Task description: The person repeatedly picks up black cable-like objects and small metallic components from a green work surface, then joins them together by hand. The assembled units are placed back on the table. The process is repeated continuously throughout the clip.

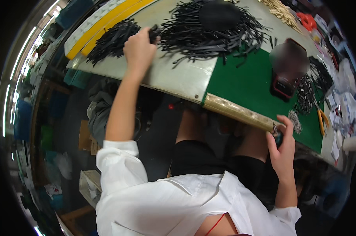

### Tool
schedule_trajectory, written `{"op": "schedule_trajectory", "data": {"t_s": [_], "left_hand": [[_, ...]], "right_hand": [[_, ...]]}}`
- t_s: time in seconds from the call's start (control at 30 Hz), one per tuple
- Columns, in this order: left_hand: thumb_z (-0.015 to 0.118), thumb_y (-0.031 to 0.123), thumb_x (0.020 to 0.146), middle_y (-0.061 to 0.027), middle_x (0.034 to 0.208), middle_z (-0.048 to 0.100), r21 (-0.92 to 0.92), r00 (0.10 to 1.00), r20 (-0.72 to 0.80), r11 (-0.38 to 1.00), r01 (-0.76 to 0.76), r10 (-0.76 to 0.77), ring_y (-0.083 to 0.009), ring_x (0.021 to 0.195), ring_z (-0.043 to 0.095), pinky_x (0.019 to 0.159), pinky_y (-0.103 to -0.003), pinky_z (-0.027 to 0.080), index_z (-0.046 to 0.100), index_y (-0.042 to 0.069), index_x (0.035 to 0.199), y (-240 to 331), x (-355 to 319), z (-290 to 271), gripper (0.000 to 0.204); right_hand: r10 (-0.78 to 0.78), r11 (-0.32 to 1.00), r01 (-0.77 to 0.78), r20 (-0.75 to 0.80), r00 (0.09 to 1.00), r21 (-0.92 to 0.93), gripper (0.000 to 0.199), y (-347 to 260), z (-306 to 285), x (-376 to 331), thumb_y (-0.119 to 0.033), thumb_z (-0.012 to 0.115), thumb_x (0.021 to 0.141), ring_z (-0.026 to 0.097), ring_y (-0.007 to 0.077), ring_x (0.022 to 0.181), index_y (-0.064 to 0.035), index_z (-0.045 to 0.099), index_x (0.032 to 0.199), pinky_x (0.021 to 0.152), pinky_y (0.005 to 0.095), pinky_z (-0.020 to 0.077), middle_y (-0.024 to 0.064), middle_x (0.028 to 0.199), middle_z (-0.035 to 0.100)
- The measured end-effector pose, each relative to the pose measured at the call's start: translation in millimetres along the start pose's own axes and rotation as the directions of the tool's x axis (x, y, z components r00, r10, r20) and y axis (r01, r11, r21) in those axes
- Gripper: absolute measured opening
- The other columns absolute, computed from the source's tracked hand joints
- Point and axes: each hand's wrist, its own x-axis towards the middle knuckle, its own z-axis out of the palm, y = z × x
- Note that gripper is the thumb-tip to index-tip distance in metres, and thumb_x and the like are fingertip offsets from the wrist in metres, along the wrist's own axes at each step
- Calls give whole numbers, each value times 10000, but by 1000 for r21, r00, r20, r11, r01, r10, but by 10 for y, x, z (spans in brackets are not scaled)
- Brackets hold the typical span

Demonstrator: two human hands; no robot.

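My left hand (pixel 140 49) reaches over the far left part of the table. Its fingers are closed round a small bunch of black strips (pixel 154 34), between a smaller pile of black strips (pixel 116 39) and a large one (pixel 225 40). At the table's front edge, my right hand (pixel 283 147) is curled, thumb and forefinger round a small dark green thing with a metal-looking tip (pixel 278 137). My fingers cover most of it, so I cannot make out its kind. Beside that hand, a small heap of silvery metal pieces (pixel 294 121) rests on the green mat (pixel 241 84).
A gold-coloured rail (pixel 237 112) runs along the mat's front edge. To the right lie a phone-like dark red device (pixel 284 84), a heap of dark metal parts (pixel 305 94) and orange-handled pliers (pixel 322 118). A yellow-edged ledge (pixel 103 27) borders the far left.
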Motion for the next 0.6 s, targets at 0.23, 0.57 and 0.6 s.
{"op": "schedule_trajectory", "data": {"t_s": [0.23, 0.57, 0.6], "left_hand": [[818, 535, 710, -186, 898, 728, 305, 996, -8, 948, 91, -93, -374, 874, 706, 737, -476, 549, 685, 48, 959, -1439, 957, 466, 562], [538, 793, 818, -237, 1439, 478, 404, 938, 91, 873, 273, -335, -398, 1328, 455, 1037, -508, 429, 554, 16, 1338, -2304, 1576, 1214, 935], [525, 797, 821, -235, 1447, 470, 395, 935, 92, 874, 282, -343, -401, 1335, 446, 1042, -514, 424, 551, 16, 1342, -2267, 1570, 1261, 939]], "right_hand": [[292, 947, -302, 97, 952, 113, 386, 102, -50, 51, -6, 614, 879, 520, 126, 700, -34, 500, 1247, 646, 263, 423, 65, 802, 577], [386, 916, -390, 58, 921, 97, 269, 113, 35, 66, -30, 600, 912, 424, 20, 532, -11, 558, 1176, 430, 178, 325, 44, 935, 592], [392, 914, -395, 54, 918, 90, 264, 107, 41, 67, -34, 601, 911, 422, 21, 529, -10, 562, 1171, 430, 179, 324, 40, 920, 591]]}}
